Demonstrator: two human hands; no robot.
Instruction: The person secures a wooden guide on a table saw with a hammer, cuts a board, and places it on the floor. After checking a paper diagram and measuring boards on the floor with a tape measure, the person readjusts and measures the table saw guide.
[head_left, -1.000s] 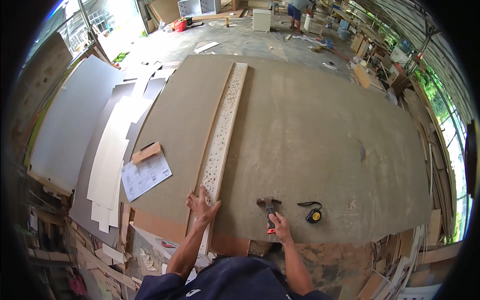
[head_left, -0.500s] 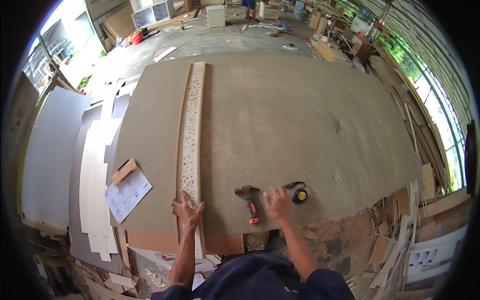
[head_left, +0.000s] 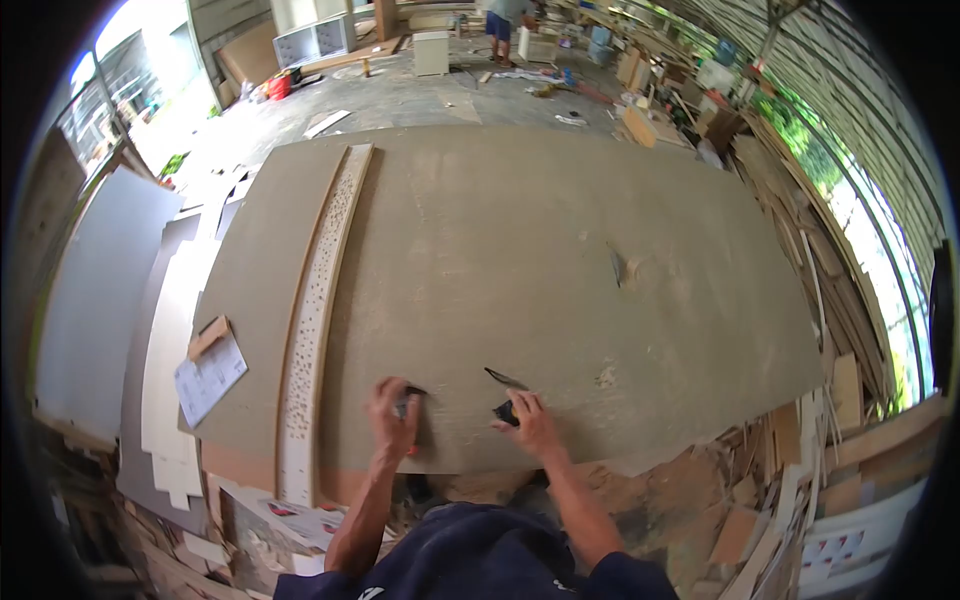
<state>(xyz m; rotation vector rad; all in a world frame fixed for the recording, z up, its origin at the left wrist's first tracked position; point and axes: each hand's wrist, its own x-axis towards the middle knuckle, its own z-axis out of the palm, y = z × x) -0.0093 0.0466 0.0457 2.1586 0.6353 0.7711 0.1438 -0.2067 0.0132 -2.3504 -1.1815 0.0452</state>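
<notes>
On the board (head_left: 520, 250), left hand (head_left: 392, 412) covers hammer (head_left: 408, 400); right hand (head_left: 530, 425) grips tape measure (head_left: 505, 411).

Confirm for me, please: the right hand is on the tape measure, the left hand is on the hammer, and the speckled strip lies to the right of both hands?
Not quite. In the head view the speckled strip lies to the left of both hands, not the right. The right hand covers the tape measure, and the left hand is on the hammer.

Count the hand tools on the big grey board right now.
2. A hammer with a dark head lies under the left hand near the front edge; a dark tape measure sits under the right hand. Both are partly hidden.
</notes>
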